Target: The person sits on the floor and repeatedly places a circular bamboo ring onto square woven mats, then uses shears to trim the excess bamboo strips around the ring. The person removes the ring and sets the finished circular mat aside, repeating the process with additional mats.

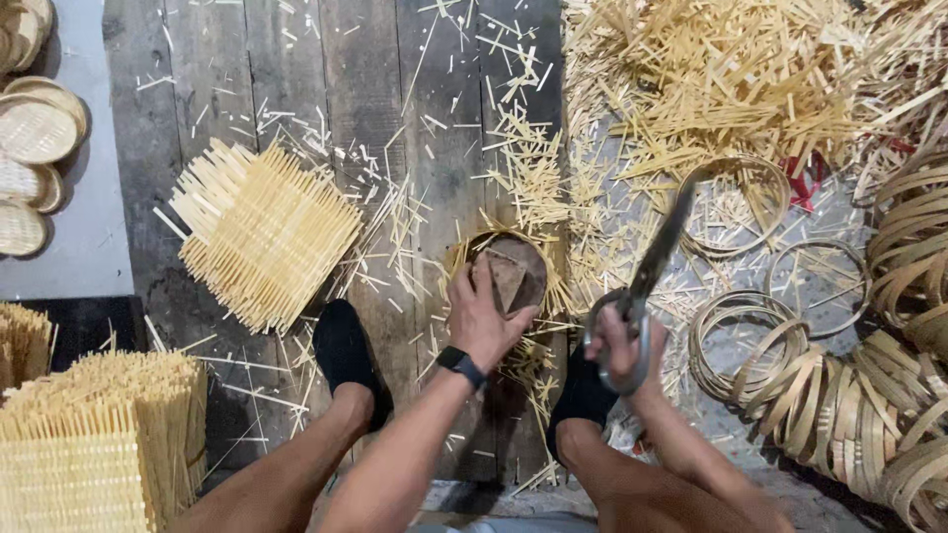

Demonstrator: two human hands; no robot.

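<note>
My left hand (481, 318) presses down on a dark round wooden mould (513, 271) that sits over a woven bamboo mat (553, 286), whose straw ends stick out around it. A black watch is on that wrist. My right hand (617, 345) grips the handles of large metal shears (657, 252), blades pointing up and away, to the right of the mould. Both my feet in black socks rest on the plank floor on either side of my left arm.
A square woven bamboo mat (262, 232) lies on the planks at left. Stacked mats (94, 444) fill the lower left. Round finished baskets (35, 128) sit at the far left. Bamboo rings (839, 395) pile at right, with heaps of cut bamboo slivers (731, 69) above.
</note>
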